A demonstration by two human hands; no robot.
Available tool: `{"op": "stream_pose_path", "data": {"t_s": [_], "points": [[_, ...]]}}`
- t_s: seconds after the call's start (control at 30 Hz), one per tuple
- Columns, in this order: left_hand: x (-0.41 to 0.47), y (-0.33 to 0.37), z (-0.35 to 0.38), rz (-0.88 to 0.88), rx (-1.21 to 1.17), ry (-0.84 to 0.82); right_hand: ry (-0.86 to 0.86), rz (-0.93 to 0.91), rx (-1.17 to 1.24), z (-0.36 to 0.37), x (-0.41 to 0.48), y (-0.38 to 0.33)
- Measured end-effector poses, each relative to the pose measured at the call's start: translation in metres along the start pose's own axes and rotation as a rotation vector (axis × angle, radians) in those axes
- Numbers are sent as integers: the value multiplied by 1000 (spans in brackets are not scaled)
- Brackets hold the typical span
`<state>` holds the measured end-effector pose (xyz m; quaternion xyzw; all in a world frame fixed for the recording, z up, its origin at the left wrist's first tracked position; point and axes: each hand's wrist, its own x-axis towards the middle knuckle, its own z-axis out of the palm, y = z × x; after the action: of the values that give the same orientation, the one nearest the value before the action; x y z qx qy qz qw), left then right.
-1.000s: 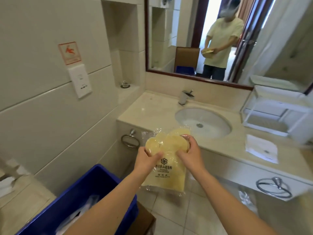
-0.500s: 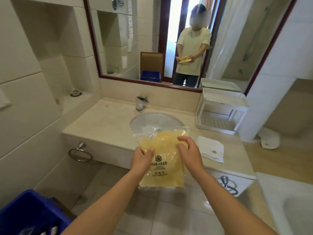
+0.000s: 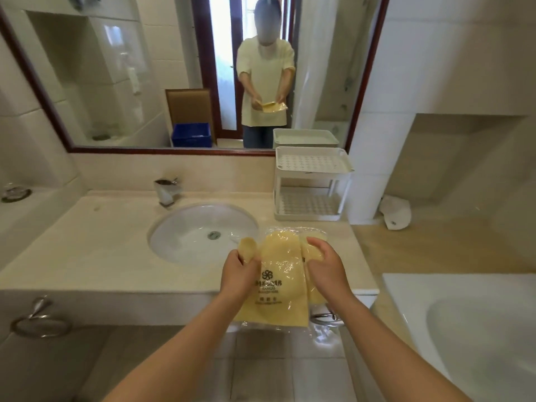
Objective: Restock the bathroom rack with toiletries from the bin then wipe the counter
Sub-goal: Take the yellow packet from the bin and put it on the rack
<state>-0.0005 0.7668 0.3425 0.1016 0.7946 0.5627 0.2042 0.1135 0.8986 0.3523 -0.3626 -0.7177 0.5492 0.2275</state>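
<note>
My left hand is curled round the left edge of the yellow packet, a rounded yellow end poking up above the fist. My right hand grips the packet's upper right edge with bent fingers, so the clear-wrapped packet hangs between them over the counter's front edge. The sink lies at 10 o'clock from my hands with the tap behind it, the white two-tier rack stands on the counter at 1 o'clock against the mirror, and a white tub is at 4 o'clock.
</note>
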Motion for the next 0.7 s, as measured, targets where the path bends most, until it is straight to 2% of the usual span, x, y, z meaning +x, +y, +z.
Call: {"op": "stream_pose_path", "data": {"t_s": [0.37,0.7], "points": [[133,32,79,16,41,-134,120,13,38,-20,129,13],[241,50,129,16,106,-206,155,86,25,-15,236,31]]}}
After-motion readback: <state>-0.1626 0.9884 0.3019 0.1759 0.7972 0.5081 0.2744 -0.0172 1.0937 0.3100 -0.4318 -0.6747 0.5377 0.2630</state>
